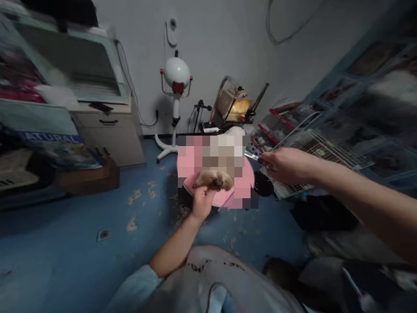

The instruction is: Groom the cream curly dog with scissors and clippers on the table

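A cream-coloured dog [235, 131] is on a round pink table [224, 200], its head towards me and partly covered by a pixelated patch. My left hand [202, 202] grips the fur under the dog's muzzle [215, 179], fingers closed beneath the chin. On the right, my right hand [282, 165] is closed around the handles of metal scissors [251, 155]. The blades point left towards the side of the dog's head. Whether they touch the fur is hidden by the patch.
Behind the table stands a white dryer [177, 71] on a wheeled stand. A wire cage [322, 150] and shelves are at the right. A cabinet [107, 134] and a cardboard box [93, 179] are at the left. Clumps of cut fur [132, 225] lie on the blue floor.
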Demonstrator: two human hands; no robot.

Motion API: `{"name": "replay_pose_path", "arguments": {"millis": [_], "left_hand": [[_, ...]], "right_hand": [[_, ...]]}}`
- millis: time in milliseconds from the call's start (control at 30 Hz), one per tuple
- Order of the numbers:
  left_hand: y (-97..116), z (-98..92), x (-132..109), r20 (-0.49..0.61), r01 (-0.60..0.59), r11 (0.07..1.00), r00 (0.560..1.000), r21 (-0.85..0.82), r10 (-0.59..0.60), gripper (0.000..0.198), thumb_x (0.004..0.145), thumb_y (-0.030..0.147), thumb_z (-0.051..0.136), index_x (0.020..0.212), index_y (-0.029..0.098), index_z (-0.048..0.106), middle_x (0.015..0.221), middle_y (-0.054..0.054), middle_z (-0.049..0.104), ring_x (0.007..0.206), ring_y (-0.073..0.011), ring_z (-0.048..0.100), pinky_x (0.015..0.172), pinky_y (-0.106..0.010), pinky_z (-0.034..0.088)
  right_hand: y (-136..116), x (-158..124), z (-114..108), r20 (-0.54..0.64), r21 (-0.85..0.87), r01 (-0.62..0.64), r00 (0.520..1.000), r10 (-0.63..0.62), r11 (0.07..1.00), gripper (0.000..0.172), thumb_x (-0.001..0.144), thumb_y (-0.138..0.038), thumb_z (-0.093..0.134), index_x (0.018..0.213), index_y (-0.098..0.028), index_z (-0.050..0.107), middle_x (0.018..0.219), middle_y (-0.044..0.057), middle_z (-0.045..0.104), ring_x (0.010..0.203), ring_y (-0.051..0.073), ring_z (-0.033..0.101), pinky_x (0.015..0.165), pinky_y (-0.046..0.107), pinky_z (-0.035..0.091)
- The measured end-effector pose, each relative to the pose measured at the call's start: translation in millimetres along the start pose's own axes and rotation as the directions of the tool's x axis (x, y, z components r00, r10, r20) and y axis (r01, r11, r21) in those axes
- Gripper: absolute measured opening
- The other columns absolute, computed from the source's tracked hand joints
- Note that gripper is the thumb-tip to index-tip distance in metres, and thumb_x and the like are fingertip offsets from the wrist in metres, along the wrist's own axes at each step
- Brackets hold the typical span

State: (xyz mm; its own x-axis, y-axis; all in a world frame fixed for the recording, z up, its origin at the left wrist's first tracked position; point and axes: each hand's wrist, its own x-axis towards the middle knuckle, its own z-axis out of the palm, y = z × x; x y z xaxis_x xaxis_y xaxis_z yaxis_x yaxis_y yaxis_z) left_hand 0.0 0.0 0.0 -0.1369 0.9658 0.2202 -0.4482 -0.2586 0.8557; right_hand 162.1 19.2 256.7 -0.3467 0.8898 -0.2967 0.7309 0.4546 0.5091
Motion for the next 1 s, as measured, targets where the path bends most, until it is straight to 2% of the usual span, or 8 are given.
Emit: {"name": "replay_pose_path", "arguments": {"millis": [200, 300, 433, 567, 733, 800, 1000], "left_hand": [[-1, 3.8, -1, 0.022, 0.024, 0.999, 0.999, -0.047, -0.023, 0.031, 0.075, 0.038, 0.068, 0.062, 0.011, 0.07, 0.061, -0.004, 0.065, 0.061, -0.0118, 0.055, 0.063, -0.022, 0.042], [-4, 0.7, -1, 0.026, 0.038, 0.998, 0.999, -0.046, -0.036, 0.032, 0.075, 0.04, 0.069, 0.063, 0.011, 0.071, 0.065, -0.005, 0.067, 0.066, -0.0136, 0.058, 0.068, -0.023, 0.044], [-5, -1.7, -1, 0.024, 0.068, 0.997, 0.997, -0.042, -0.067, 0.033, 0.074, 0.042, 0.07, 0.065, 0.01, 0.072, 0.066, -0.006, 0.067, 0.067, -0.0137, 0.058, 0.069, -0.023, 0.045], [-3, -1.8, -1, 0.034, 0.056, 0.998, 0.998, -0.04, -0.054, 0.034, 0.076, 0.043, 0.068, 0.066, 0.01, 0.072, 0.067, -0.007, 0.069, 0.067, -0.0145, 0.06, 0.067, -0.024, 0.047], [-8, -4.9, -2, 0.055, -0.005, 1.0, 0.998, 0.016, 0.004, 0.031, 0.08, 0.038, 0.065, 0.067, 0.011, 0.073, 0.071, -0.007, 0.07, 0.074, -0.0159, 0.061, 0.073, -0.025, 0.047], [-9, -5.5, -2, 0.051, -0.002, 0.999, 0.999, 0.034, 0.0, 0.029, 0.079, 0.037, 0.066, 0.067, 0.011, 0.073, 0.072, -0.007, 0.069, 0.075, -0.0159, 0.061, 0.074, -0.025, 0.046], [-8, -4.7, -4, 0.033, 0.033, 0.999, 0.999, -0.018, -0.032, 0.028, 0.074, 0.038, 0.069, 0.066, 0.011, 0.072, 0.07, -0.006, 0.068, 0.069, -0.0154, 0.059, 0.069, -0.025, 0.047]], "right_hand": [[3, 4, -8, 0.006, 0.044, 0.024, 1.0, -0.024, 0.999, 0.01, 0.076, -0.021, 0.051, 0.082, -0.019, 0.058, 0.07, 0.005, 0.062, 0.057, 0.014, 0.052, 0.054, 0.026, 0.028], [3, 6, -9, 0.019, 0.107, 0.055, 0.998, -0.057, 0.993, 0.01, 0.073, -0.024, 0.056, 0.082, -0.019, 0.058, 0.071, 0.004, 0.062, 0.057, 0.014, 0.051, 0.056, 0.025, 0.03], [4, 9, -9, 0.041, 0.158, 0.03, 0.998, -0.037, 0.987, 0.005, 0.074, -0.022, 0.053, 0.077, -0.02, 0.056, 0.067, 0.003, 0.059, 0.055, 0.013, 0.048, 0.055, 0.026, 0.029], [8, 12, -9, 0.071, 0.234, 0.06, 0.994, -0.078, 0.97, 0.01, 0.071, -0.025, 0.058, 0.08, -0.019, 0.056, 0.07, 0.002, 0.06, 0.056, 0.012, 0.047, 0.056, 0.025, 0.03], [10, 16, -9, 0.101, 0.29, 0.039, 0.992, -0.072, 0.956, 0.008, 0.072, -0.022, 0.058, 0.078, -0.019, 0.055, 0.07, 0.002, 0.059, 0.058, 0.012, 0.048, 0.056, 0.025, 0.031], [10, 17, -9, 0.12, 0.325, 0.026, 0.99, -0.069, 0.945, 0.013, 0.07, -0.023, 0.061, 0.079, -0.019, 0.055, 0.073, 0.002, 0.06, 0.06, 0.013, 0.05, 0.057, 0.025, 0.032], [14, 20, -6, 0.134, 0.384, 0.021, 0.988, -0.079, 0.923, 0.01, 0.069, -0.018, 0.059, 0.077, -0.018, 0.054, 0.069, 0.0, 0.058, 0.061, 0.012, 0.049, 0.057, 0.025, 0.034]]}}
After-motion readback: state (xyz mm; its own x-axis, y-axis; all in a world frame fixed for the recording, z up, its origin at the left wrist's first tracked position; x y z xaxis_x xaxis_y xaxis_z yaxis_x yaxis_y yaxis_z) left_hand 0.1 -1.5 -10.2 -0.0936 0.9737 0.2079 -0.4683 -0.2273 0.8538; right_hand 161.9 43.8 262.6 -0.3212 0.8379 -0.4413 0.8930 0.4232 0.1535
